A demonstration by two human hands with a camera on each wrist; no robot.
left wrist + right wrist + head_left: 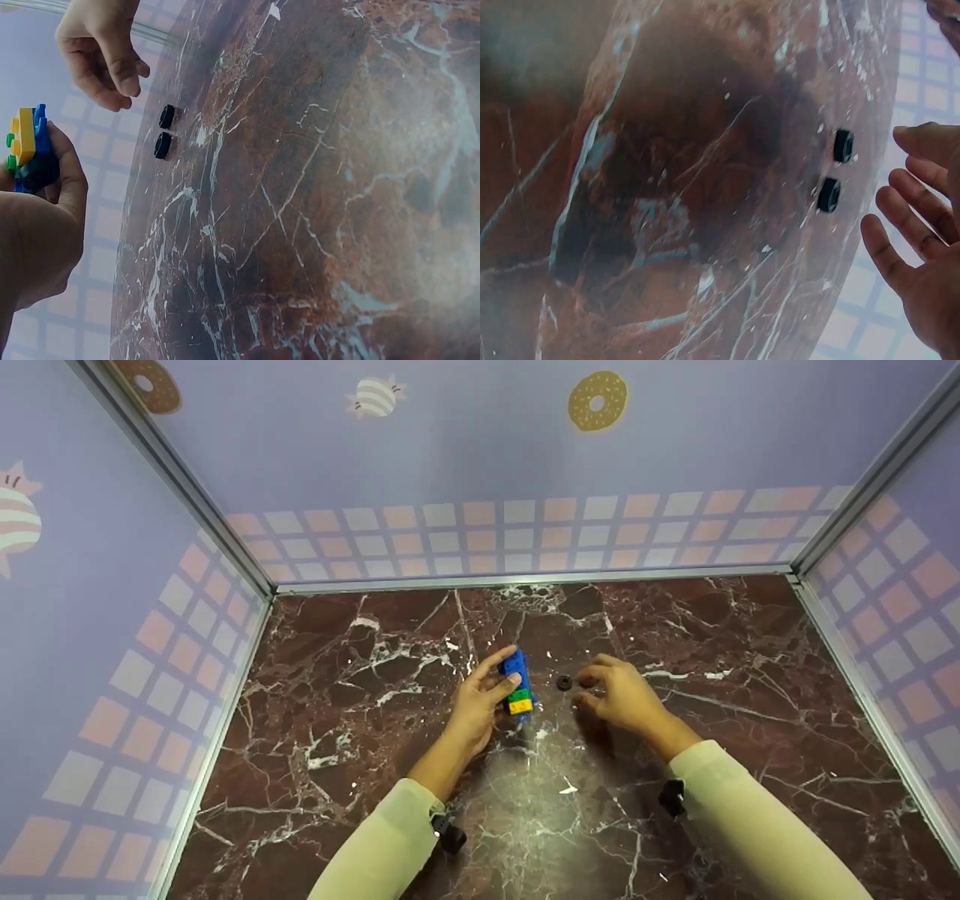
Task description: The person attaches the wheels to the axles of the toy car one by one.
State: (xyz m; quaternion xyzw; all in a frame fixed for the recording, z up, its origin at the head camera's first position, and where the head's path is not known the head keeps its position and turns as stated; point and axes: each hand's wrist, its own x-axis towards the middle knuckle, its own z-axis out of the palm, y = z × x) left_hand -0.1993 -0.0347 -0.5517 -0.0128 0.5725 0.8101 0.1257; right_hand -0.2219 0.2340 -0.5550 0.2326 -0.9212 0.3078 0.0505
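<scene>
My left hand (474, 706) holds a small toy-brick vehicle (515, 671) between thumb and fingers. Its bricks are blue, green and yellow, and in the left wrist view a black wheel (39, 172) shows on its near side. To the right, my right hand (626, 697) hovers with fingers apart and nothing between them. Just left of its fingertips lies a black toy tyre (564, 682) on the table. Two such tyres, an upper tyre (843, 145) and a lower tyre (829, 195), lie close together in the right wrist view, short of the right hand's fingers.
The dark red marbled tabletop (360, 780) with white veins spreads beneath both hands. Purple printed walls (480, 457) close it off at the back, left and right. A metal edge strip (420, 583) runs along the back of the table.
</scene>
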